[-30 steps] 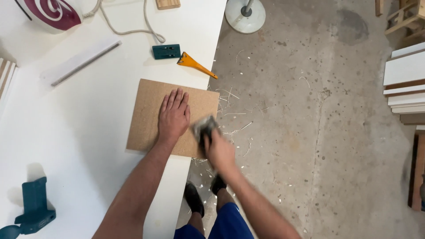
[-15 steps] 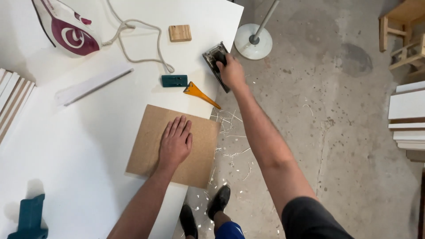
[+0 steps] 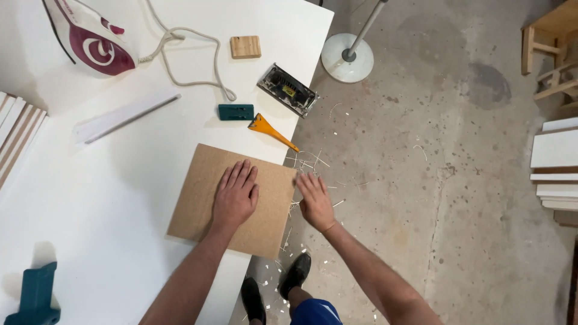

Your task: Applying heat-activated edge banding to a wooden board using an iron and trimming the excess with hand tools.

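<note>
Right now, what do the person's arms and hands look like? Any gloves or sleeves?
No gloves and no sleeves in view: the left hand and right hand are bare, and both forearms are bare too. No watch, ring or wristband shows. Lower down are blue shorts and black shoes.

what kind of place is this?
Likely a small furniture or woodwork shop: brown board under the left hand on a white bench, trim shavings on concrete, stacked white panels.

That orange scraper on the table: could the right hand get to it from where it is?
Probably yes. The right hand is open and empty beside the board, and nothing lies between it and the orange scraper near the table edge.
</note>
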